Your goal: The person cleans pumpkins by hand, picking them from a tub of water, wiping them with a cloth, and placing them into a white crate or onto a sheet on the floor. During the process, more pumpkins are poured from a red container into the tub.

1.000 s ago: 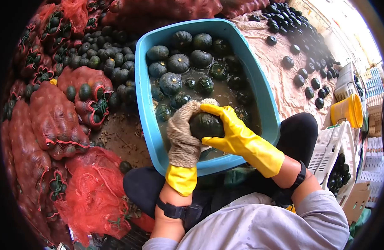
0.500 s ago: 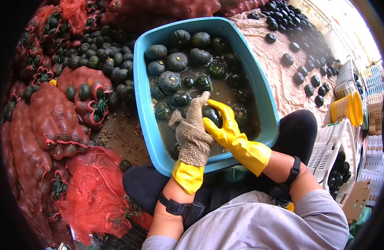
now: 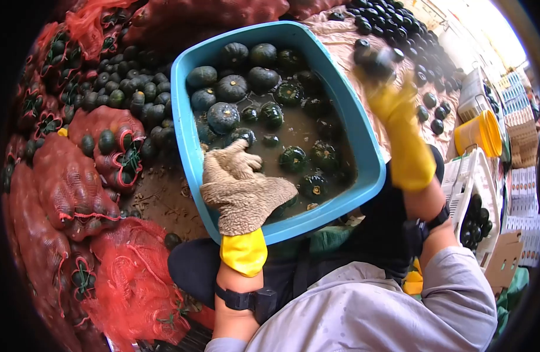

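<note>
My left hand wears a wet beige terry cloth mitt over a yellow rubber glove. Its fingers are spread above the near left part of a blue tub, with nothing in them. In the tub, several dark green kabocha squashes sit in murky water. My right hand, in a yellow rubber glove, is raised past the tub's right rim and blurred by motion. A blurred dark squash is at its fingertips; whether it is gripped or loose cannot be made out.
Squashes lie spread over a pinkish cloth at the upper right. Full red mesh sacks and a heap of squashes stand left. At right are a yellow bucket, white crates and stacked cartons.
My right hand has swung up and right from the tub to over the cloth, along with the squash both hands held. My left hand has let go, moved left and opened.
</note>
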`<act>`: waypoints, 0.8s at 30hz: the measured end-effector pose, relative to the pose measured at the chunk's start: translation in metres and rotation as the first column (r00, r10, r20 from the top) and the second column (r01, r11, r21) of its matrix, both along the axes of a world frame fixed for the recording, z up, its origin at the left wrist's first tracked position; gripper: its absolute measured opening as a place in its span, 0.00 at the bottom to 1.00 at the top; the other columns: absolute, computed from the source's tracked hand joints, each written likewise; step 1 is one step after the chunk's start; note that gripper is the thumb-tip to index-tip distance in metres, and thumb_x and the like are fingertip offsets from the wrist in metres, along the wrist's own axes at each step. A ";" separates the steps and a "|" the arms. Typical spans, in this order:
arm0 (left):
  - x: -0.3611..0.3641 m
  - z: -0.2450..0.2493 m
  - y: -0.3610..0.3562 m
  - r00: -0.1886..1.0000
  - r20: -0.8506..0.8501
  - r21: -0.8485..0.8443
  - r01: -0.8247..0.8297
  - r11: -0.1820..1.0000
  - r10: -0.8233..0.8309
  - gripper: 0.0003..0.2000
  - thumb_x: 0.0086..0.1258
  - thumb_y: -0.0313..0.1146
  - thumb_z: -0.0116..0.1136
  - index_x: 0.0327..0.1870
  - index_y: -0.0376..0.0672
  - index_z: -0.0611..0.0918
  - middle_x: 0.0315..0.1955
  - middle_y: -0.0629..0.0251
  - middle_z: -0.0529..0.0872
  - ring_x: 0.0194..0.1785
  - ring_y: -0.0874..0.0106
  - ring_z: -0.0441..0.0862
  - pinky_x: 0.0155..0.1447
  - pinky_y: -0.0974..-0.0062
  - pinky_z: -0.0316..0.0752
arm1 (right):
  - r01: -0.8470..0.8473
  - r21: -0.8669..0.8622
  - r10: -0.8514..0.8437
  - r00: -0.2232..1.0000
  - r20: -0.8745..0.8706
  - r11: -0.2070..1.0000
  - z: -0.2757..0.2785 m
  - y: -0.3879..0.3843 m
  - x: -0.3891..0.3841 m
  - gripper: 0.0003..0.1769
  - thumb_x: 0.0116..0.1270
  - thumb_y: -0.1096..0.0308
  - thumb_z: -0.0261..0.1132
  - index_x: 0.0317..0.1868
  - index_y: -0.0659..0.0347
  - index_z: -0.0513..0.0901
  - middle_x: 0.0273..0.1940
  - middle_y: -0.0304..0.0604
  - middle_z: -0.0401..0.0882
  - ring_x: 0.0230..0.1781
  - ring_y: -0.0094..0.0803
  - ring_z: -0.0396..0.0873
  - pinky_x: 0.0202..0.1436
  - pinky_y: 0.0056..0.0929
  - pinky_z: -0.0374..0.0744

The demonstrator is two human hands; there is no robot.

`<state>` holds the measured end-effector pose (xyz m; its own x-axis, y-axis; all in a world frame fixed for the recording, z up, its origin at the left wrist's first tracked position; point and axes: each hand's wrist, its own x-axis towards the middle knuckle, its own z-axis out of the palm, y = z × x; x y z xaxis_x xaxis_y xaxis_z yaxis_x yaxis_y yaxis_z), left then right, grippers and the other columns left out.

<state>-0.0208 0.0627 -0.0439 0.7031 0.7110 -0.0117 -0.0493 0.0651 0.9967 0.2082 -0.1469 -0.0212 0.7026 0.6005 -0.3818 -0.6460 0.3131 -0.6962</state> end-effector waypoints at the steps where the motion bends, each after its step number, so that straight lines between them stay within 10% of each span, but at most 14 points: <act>1: -0.003 -0.009 0.012 0.995 0.094 -0.056 0.044 0.997 -0.038 0.17 0.85 0.36 0.55 0.65 0.34 0.75 0.42 0.56 0.87 0.43 0.69 0.86 0.46 0.72 0.85 | -0.056 -0.068 0.066 0.984 0.166 0.996 -0.006 -0.012 0.025 0.35 0.79 0.43 0.61 0.75 0.58 0.77 0.73 0.58 0.78 0.71 0.51 0.79 0.74 0.56 0.78; 3: 0.006 -0.027 0.022 0.974 0.207 -0.549 0.039 0.835 0.091 0.17 0.88 0.32 0.49 0.70 0.34 0.75 0.46 0.55 0.87 0.46 0.69 0.86 0.47 0.76 0.84 | -0.120 -0.227 0.216 0.857 0.468 0.967 -0.018 -0.042 0.069 0.28 0.82 0.54 0.60 0.76 0.57 0.77 0.74 0.53 0.78 0.72 0.43 0.80 0.73 0.47 0.80; 5: 0.018 -0.036 0.011 0.975 0.099 -0.441 -0.139 0.887 0.201 0.15 0.85 0.35 0.54 0.65 0.38 0.80 0.44 0.61 0.87 0.44 0.71 0.85 0.47 0.76 0.82 | -0.123 -0.407 0.392 0.616 0.683 0.905 -0.018 -0.063 0.090 0.23 0.86 0.65 0.59 0.77 0.56 0.77 0.75 0.48 0.79 0.74 0.35 0.80 0.71 0.38 0.81; 6: 0.018 -0.039 0.008 0.981 0.078 -0.391 -0.132 0.911 0.176 0.14 0.83 0.38 0.58 0.61 0.42 0.83 0.43 0.66 0.86 0.43 0.73 0.84 0.49 0.75 0.81 | -0.180 -0.736 0.658 0.616 0.434 0.653 0.040 -0.035 0.017 0.28 0.78 0.56 0.67 0.74 0.58 0.82 0.66 0.46 0.88 0.68 0.39 0.84 0.75 0.40 0.78; 7: 0.019 -0.040 0.006 0.987 0.056 -0.338 -0.124 0.933 0.152 0.13 0.80 0.42 0.63 0.56 0.45 0.87 0.42 0.71 0.85 0.43 0.74 0.82 0.51 0.73 0.80 | 0.028 -0.999 0.910 0.411 0.050 0.042 0.069 -0.011 -0.025 0.39 0.72 0.43 0.71 0.77 0.55 0.80 0.65 0.51 0.87 0.67 0.43 0.85 0.74 0.41 0.79; 8: 0.020 -0.029 0.004 0.987 0.012 -0.509 -0.133 0.850 0.162 0.13 0.78 0.40 0.65 0.56 0.44 0.87 0.41 0.72 0.85 0.42 0.75 0.82 0.51 0.74 0.80 | 0.082 -0.996 0.977 0.214 -0.012 -0.031 -0.005 -0.022 -0.019 0.49 0.64 0.34 0.74 0.80 0.50 0.76 0.65 0.55 0.87 0.69 0.46 0.84 0.74 0.43 0.79; 10: 0.023 0.003 0.001 0.985 -0.085 -0.784 -0.160 0.600 0.152 0.14 0.75 0.36 0.69 0.57 0.42 0.87 0.40 0.74 0.85 0.42 0.78 0.82 0.51 0.74 0.80 | 0.145 -0.987 0.957 0.290 -0.016 -0.061 -0.051 -0.002 -0.041 0.51 0.62 0.40 0.78 0.82 0.52 0.73 0.70 0.56 0.82 0.68 0.50 0.83 0.73 0.44 0.79; 11: 0.023 -0.007 0.015 0.995 -0.092 -0.841 -0.094 0.533 0.030 0.14 0.73 0.38 0.71 0.56 0.44 0.87 0.38 0.76 0.85 0.40 0.77 0.81 0.49 0.73 0.79 | 0.156 -0.986 0.920 0.391 0.003 -0.064 -0.064 0.013 -0.048 0.52 0.62 0.43 0.80 0.82 0.53 0.72 0.73 0.56 0.80 0.68 0.52 0.83 0.73 0.44 0.79; 15: 0.022 0.004 -0.021 0.992 -0.093 -0.469 -0.119 0.875 0.085 0.17 0.73 0.46 0.70 0.55 0.47 0.87 0.42 0.69 0.88 0.41 0.71 0.82 0.48 0.69 0.79 | -0.008 -1.000 0.893 0.451 -0.013 -0.011 -0.152 0.046 -0.036 0.47 0.65 0.53 0.81 0.81 0.54 0.73 0.73 0.57 0.79 0.65 0.50 0.83 0.71 0.42 0.81; 19: 0.030 -0.065 0.030 0.994 -0.057 -0.756 0.015 0.654 -0.089 0.21 0.70 0.44 0.71 0.59 0.44 0.85 0.57 0.62 0.86 0.57 0.66 0.84 0.67 0.69 0.80 | -0.476 -0.710 0.782 0.599 0.170 0.519 -0.148 0.041 -0.028 0.40 0.69 0.61 0.79 0.79 0.54 0.75 0.70 0.57 0.81 0.63 0.42 0.84 0.69 0.38 0.81; 21: 0.023 -0.016 -0.007 0.999 -0.032 -0.626 -0.037 0.779 0.021 0.20 0.71 0.45 0.69 0.57 0.43 0.85 0.56 0.61 0.86 0.56 0.64 0.84 0.67 0.68 0.80 | -0.592 -0.334 0.663 0.732 0.157 0.733 -0.125 0.030 -0.045 0.38 0.71 0.64 0.78 0.79 0.54 0.75 0.68 0.56 0.81 0.63 0.39 0.84 0.68 0.37 0.82; 22: 0.018 -0.021 -0.004 0.981 -0.079 -0.191 0.158 0.969 -0.175 0.21 0.73 0.46 0.68 0.59 0.42 0.84 0.57 0.61 0.86 0.58 0.63 0.84 0.69 0.68 0.79 | -0.515 -0.038 0.473 0.752 0.458 0.856 -0.126 0.033 -0.062 0.37 0.72 0.70 0.77 0.79 0.52 0.74 0.67 0.49 0.82 0.62 0.32 0.83 0.68 0.38 0.82; 23: 0.013 -0.025 -0.001 0.936 -0.333 0.514 0.278 0.812 -0.110 0.22 0.74 0.47 0.66 0.61 0.41 0.82 0.57 0.60 0.86 0.59 0.62 0.83 0.70 0.67 0.78 | -0.487 0.017 0.473 0.857 0.204 0.873 -0.120 0.027 -0.063 0.40 0.70 0.68 0.79 0.80 0.51 0.73 0.68 0.49 0.82 0.62 0.33 0.83 0.69 0.39 0.82; 24: 0.008 -0.030 0.002 0.950 -0.294 0.864 0.217 0.454 0.104 0.23 0.76 0.47 0.65 0.62 0.40 0.81 0.57 0.59 0.85 0.61 0.61 0.83 0.71 0.67 0.77 | -0.443 0.062 0.447 0.892 -0.066 0.894 -0.049 0.035 -0.078 0.43 0.69 0.66 0.80 0.82 0.50 0.71 0.68 0.49 0.81 0.62 0.34 0.83 0.70 0.40 0.82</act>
